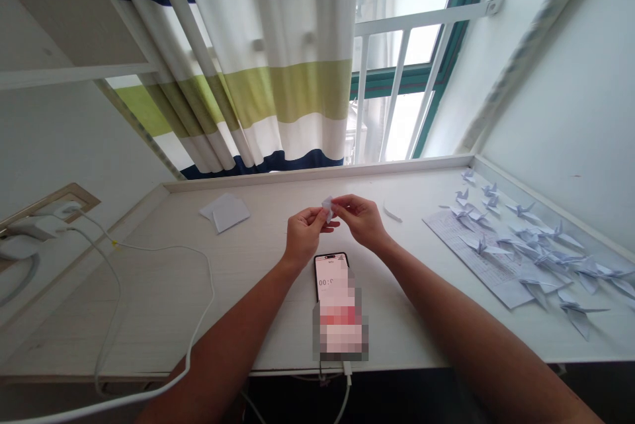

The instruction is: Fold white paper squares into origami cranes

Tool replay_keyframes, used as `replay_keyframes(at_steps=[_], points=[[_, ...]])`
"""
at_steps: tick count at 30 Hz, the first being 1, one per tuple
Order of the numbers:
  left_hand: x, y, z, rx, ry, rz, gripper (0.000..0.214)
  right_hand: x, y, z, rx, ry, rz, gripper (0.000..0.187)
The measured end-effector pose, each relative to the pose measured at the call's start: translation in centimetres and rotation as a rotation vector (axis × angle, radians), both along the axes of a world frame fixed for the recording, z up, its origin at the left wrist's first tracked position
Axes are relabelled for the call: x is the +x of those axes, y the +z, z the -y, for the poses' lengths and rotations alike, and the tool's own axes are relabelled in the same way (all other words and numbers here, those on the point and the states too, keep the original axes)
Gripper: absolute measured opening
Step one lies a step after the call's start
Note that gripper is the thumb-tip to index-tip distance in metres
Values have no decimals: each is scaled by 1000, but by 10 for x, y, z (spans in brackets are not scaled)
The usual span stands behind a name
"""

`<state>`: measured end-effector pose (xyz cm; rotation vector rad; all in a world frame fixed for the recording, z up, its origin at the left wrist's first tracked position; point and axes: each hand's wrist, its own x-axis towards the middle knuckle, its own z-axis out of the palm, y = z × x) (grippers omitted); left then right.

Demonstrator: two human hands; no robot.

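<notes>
Between my two hands, above the middle of the white desk, is a small piece of folded white paper (pixel 328 207). My left hand (pixel 305 231) pinches it from the left, thumb and fingers closed on it. From the right, my right hand (pixel 361 217) grips its edge between thumb and forefinger. The fingers cover much of the paper, so its exact folded shape cannot be made out. Just below the hands a phone (pixel 325 272) lies face up on the desk, its lower part blurred out.
Many folded paper cranes (pixel 483 247) lie at the right, some on a printed sheet (pixel 496 282). Square paper sheets (pixel 231 213) rest at the back left. A curved paper strip (pixel 391 212) is right of my hands. A white cable (pixel 211 272) crosses the left side.
</notes>
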<state>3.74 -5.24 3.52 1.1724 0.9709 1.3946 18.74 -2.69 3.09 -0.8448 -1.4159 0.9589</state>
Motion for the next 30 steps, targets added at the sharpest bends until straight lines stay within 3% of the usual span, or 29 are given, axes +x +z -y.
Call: replay_keyframes(at_steps=[10, 16, 24, 30], points=[[8, -6, 2, 12, 117, 15, 43, -10, 3, 6, -21, -43, -82, 35], [11, -7, 4, 15, 143, 14, 43, -10, 5, 7, -36, 3, -133, 40], [12, -4, 10, -69, -59, -73, 52, -5, 9, 6, -77, -5, -141, 45], [12, -6, 8, -42, -109, -98, 51, -4, 11, 7, -95, -15, -142, 44]])
